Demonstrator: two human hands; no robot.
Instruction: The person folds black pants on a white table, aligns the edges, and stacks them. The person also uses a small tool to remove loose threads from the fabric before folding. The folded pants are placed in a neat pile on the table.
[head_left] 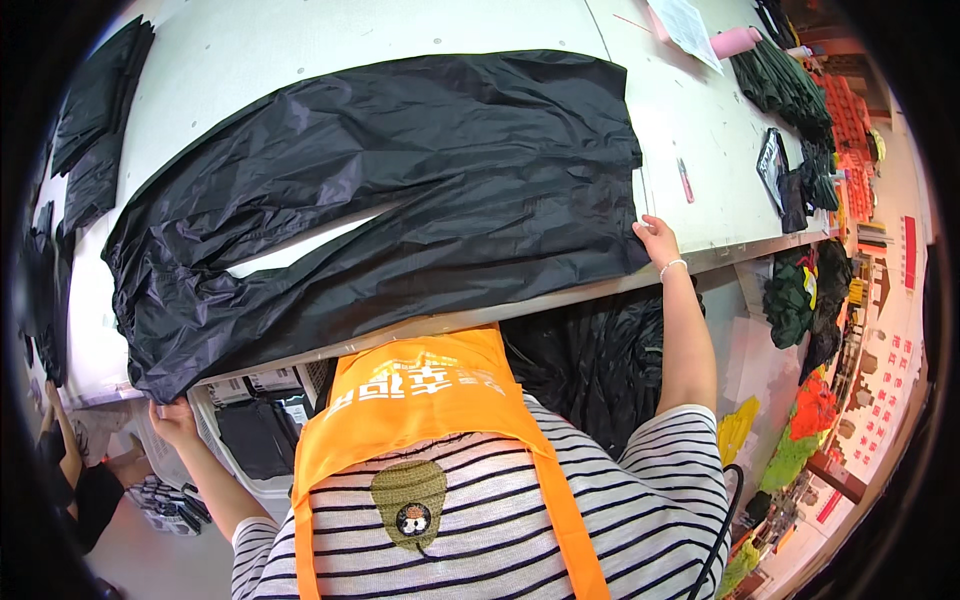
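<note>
A pair of black trousers (430, 180) in thin, shiny fabric lies spread across the white table (230, 45), with the waist end at right and the legs running left. White tabletop shows through the gap between the legs. My left hand (175, 420) pinches the near corner of a leg end at the table's front edge, its fingers partly under the cloth. At the near corner of the waist end, my right hand (655, 240) grips the fabric edge between thumb and fingers.
Folded black garments (100, 110) are stacked at far left. A small red-handled tool (685, 180), paper (688, 32), a pink roll (735, 42) and dark fabric bundles (785, 90) lie at right. Under the table stand a white crate (212, 425) and black cloth (590, 350). Another person (95, 490) is at lower left.
</note>
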